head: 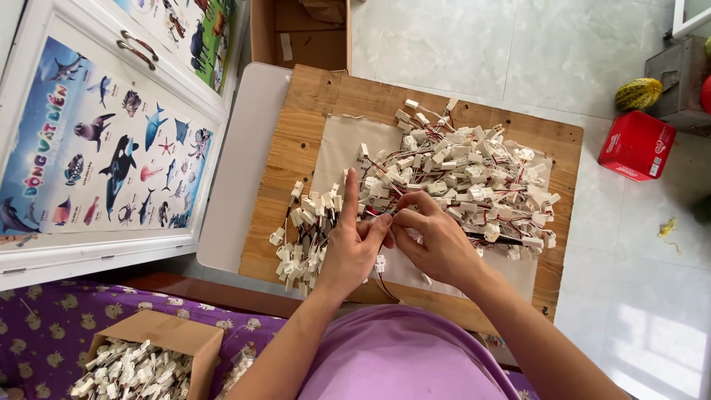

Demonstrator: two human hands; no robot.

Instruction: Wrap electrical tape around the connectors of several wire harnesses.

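My left hand [349, 248] and my right hand [437, 241] meet over the near middle of a wooden board [296, 148]. Between their fingertips they pinch a small wire harness [381, 261] with a white plastic connector hanging on red and black wires. My left index finger points straight up. A big heap of the same white connectors with wires [474, 178] lies just beyond my right hand. A smaller, neater bunch [304, 237] lies to the left of my left hand. A beige cloth [344, 144] covers the board under them.
A cardboard box [152, 355] full of white connectors sits at the lower left on purple patterned fabric. White cabinet doors with animal posters [104, 148] stand on the left. A red box [635, 145], a metal box and a striped fruit [638, 93] lie on the tiled floor at right.
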